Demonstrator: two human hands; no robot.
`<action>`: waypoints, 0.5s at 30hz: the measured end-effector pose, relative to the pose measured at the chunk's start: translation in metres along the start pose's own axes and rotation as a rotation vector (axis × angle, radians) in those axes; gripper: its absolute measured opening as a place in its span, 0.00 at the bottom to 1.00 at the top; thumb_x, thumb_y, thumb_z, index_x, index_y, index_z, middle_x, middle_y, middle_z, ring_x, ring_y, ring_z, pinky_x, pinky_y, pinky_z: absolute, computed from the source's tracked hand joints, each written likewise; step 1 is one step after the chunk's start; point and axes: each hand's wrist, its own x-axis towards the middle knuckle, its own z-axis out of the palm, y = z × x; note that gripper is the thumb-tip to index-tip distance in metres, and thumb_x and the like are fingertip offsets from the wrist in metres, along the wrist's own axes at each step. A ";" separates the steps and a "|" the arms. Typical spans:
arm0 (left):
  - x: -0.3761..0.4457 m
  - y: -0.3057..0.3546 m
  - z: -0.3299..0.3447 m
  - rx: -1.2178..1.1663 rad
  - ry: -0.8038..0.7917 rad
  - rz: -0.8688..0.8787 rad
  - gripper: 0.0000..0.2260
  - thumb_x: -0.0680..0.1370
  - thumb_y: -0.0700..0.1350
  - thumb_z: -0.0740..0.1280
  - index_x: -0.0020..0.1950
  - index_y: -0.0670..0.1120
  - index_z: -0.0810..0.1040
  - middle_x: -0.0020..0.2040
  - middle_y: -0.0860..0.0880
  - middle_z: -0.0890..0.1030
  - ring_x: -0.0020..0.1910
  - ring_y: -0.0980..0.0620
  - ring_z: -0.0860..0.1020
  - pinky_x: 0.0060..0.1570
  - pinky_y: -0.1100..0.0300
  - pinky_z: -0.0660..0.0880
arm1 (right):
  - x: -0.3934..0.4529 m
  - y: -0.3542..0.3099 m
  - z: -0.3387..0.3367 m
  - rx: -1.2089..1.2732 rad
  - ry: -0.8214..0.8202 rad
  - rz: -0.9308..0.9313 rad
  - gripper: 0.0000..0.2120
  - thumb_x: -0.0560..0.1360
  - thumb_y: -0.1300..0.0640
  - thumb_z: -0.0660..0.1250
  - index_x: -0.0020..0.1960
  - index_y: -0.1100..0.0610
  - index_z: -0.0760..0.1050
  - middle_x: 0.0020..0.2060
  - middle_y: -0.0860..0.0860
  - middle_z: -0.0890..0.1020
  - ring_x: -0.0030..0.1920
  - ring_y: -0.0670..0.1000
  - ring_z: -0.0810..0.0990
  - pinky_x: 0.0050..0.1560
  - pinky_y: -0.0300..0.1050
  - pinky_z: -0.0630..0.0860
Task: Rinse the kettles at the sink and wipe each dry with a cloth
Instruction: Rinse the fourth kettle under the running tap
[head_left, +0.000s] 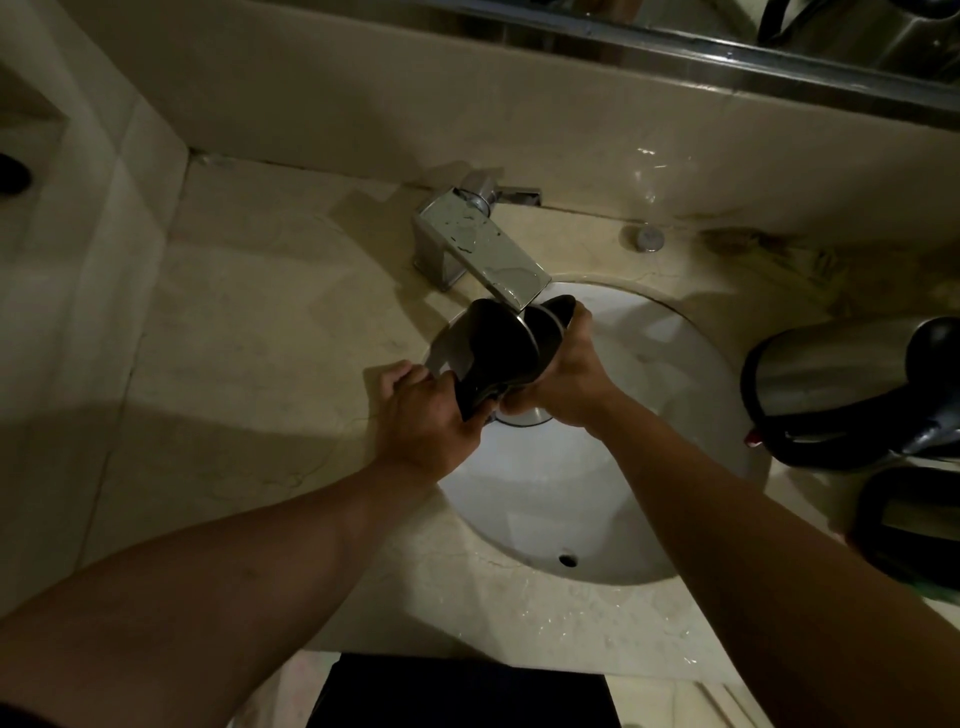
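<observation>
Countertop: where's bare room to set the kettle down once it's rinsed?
Widest bare patch: countertop left of the sink, bounded by the side wall and faucet. A narrow wet strip runs along the front edge. The right side is crowded: two kettles stand there. Both hands hold the kettle over the basin.

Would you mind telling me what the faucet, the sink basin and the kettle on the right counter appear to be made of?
Faucet: polished chromed metal, judging by mirror-like reflections and beaded water drops.
Sink basin: glossy white ceramic or porcelain, probably; smooth, even sheen.
Kettle on the counter: brushed stainless steel body with soft streaked highlights; black trim looks like plastic, though dim light leaves that open.
</observation>
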 end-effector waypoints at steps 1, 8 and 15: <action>0.000 0.000 -0.001 0.001 -0.005 0.000 0.18 0.70 0.61 0.70 0.38 0.47 0.77 0.32 0.49 0.80 0.45 0.47 0.80 0.59 0.51 0.62 | 0.000 0.002 0.001 -0.011 0.007 -0.005 0.66 0.40 0.42 0.79 0.74 0.44 0.52 0.71 0.54 0.67 0.71 0.58 0.70 0.68 0.60 0.78; 0.000 0.001 -0.003 0.006 -0.025 -0.004 0.17 0.70 0.61 0.70 0.36 0.47 0.77 0.32 0.49 0.80 0.45 0.46 0.80 0.59 0.51 0.63 | -0.001 0.003 0.000 -0.025 0.011 -0.018 0.67 0.41 0.42 0.79 0.75 0.44 0.52 0.72 0.55 0.68 0.72 0.58 0.71 0.69 0.61 0.77; 0.002 0.003 -0.003 0.013 -0.027 -0.015 0.18 0.69 0.62 0.72 0.35 0.48 0.76 0.32 0.49 0.80 0.45 0.46 0.80 0.59 0.51 0.62 | 0.004 0.004 -0.002 -0.001 -0.010 0.005 0.61 0.56 0.58 0.87 0.77 0.48 0.51 0.72 0.55 0.65 0.73 0.58 0.68 0.69 0.58 0.76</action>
